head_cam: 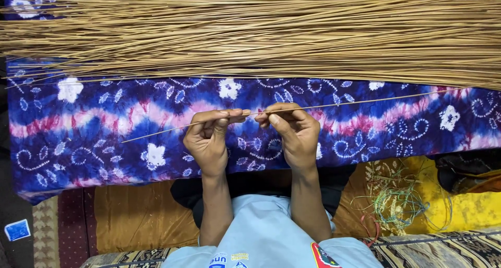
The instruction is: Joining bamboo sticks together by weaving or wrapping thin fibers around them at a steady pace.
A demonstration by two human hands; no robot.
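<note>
Broad sheaf of tan sticks [261,30] laid lengthwise across the top of the view, over a blue, white and pink patterned cloth [104,137]. Orange and yellow fabric [141,216] below the cloth, with a tangle of thin coloured threads [396,200] at lower right. Both forearms raised from a pale blue shirt [266,236], wrists nearly parallel, knuckles turned upward. Left hand [209,137] curled, thumb and forefinger pressed together on a single thin stick [334,105]. Right hand [292,129] likewise pinching the same stick, fingertips just beside those of the left. Stick held above the cloth, slanting from lower left to upper right, extending well beyond both hands, apart from the sheaf.
</note>
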